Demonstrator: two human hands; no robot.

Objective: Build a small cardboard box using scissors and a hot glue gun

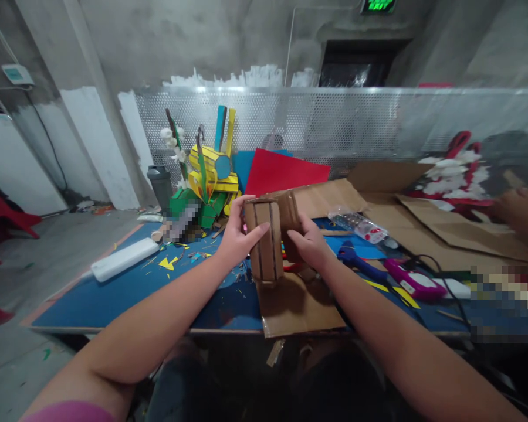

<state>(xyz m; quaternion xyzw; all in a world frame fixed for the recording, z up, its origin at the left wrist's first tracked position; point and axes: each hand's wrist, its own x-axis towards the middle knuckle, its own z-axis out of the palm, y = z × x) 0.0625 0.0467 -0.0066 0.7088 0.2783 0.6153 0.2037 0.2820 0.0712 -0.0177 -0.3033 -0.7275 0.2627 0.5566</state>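
Observation:
My left hand (240,234) is wrapped around a small cardboard block (263,252), thumb across its front face, which has dark lines running down it. Just to the right, my right hand (311,241) grips a bent piece of cardboard (288,211) close against the block. Whether the block and this piece are joined I cannot tell. Beneath both hands, a flat cardboard sheet (299,305) lies at the front edge of the blue table (220,308).
Left are a white power strip (125,259), yellow scraps and a grey cup (159,184). Behind stand yellow cardboard shapes (209,164) and a red sheet (286,173). Right lie a plastic bottle (363,227), a blue-handled tool (361,261), a magenta device (413,280) and another person's hand (521,205).

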